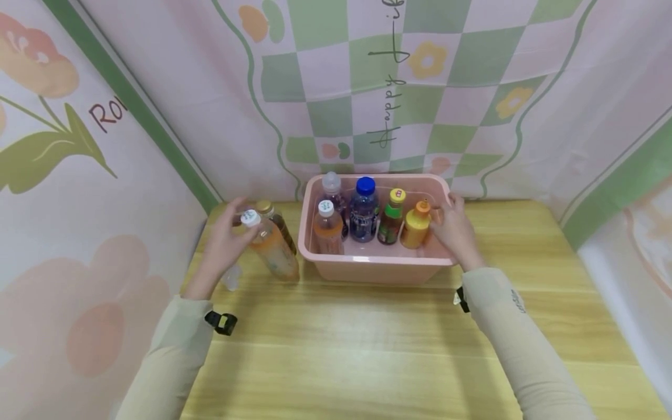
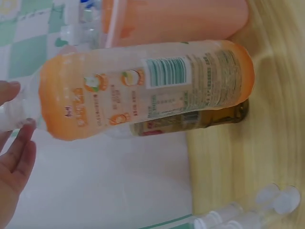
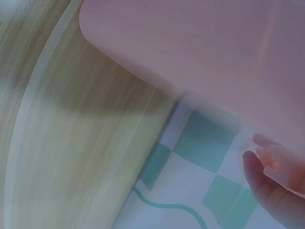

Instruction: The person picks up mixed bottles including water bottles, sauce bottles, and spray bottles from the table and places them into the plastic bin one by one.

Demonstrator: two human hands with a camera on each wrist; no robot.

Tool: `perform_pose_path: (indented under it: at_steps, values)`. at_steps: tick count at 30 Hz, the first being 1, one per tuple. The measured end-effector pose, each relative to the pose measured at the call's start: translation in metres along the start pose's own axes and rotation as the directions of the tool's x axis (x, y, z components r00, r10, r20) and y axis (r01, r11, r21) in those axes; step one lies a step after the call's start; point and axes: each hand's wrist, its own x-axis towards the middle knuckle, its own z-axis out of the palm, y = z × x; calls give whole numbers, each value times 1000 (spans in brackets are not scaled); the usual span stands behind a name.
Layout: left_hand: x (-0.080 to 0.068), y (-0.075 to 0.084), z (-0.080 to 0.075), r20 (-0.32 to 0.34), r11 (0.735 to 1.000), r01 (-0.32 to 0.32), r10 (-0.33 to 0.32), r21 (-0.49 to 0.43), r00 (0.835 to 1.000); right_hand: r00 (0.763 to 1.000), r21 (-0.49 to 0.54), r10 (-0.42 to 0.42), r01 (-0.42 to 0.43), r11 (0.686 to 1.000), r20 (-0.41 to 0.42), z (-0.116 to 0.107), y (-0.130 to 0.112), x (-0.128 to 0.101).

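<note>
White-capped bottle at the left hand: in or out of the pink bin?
Out. The head view shows the bottle wholly beside the bin.

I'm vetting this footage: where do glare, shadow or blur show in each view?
Head: glare pales the middle of the wooden table, with shadows either side, and a highlight sits on the front rim of the pink bin; left wrist: fine print on the orange-labelled bottle looks soft; right wrist: hazy, the bin's edge blurred, a shadow on the table beside it.
</note>
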Motion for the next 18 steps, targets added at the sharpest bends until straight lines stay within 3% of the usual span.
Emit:
perform_pose_path:
  at_steps: [9, 18]
  values:
    - [2, 18, -4, -207, 995, -100, 98, 2, 973, 1000, 0, -7, 7, 1000, 1, 0, 1, 0]
    - [5, 37, -4, -371, 978, -174, 122, -112, 920, 1000, 1, -2, 2, 1000, 3, 0, 0, 0]
